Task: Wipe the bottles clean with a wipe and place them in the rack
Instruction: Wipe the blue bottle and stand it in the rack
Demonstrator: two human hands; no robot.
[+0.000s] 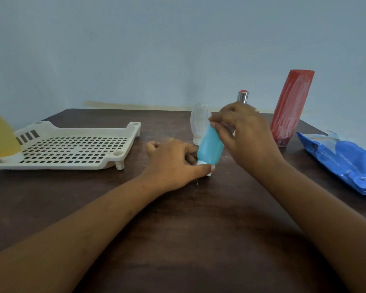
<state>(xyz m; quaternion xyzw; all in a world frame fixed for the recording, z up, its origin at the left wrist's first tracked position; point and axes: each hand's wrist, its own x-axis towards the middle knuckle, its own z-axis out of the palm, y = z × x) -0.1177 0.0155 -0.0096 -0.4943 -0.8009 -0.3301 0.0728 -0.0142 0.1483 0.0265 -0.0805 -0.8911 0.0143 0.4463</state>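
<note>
- Dark brown table point(178, 229) fills the lower view, and both forearms reach in across it from the near edge.
- Over on the left, the cream perforated rack point(89, 130) sits on its short legs. One yellow plate point(0, 136) stands on edge at its far left end, and that is all that shows in it.
- Far right, a blue wipes packet point(342, 161) lies crumpled on the table edge, well apart from both hands.
- Just left of the packet stands a tall red bottle point(292, 106), upright but leaning a touch to the right at the top.
- Now the action: right hand point(245, 134) is up above the table, fingers curled in, fingertips point(215, 123) pinching the upper end of the blue bottle.
- Left hand point(173, 163) is low, by the table. Its thumb point(207, 168) and curled fingers close round the bottle's bottom end.
- The blue bottle point(210, 144) is caught between the two hands at mid-table, tilted, white cap point(202, 162) pointing down. I cannot tell whether the cap touches the table.
- Right behind it, a white ribbed bottle point(199, 121) stands on its narrower end, just beside the blue one's upper end.
- Smallest of all, a silver-capped bottle point(243, 96) with a red top peeks over the right hand's knuckles. Its body is hidden.
</note>
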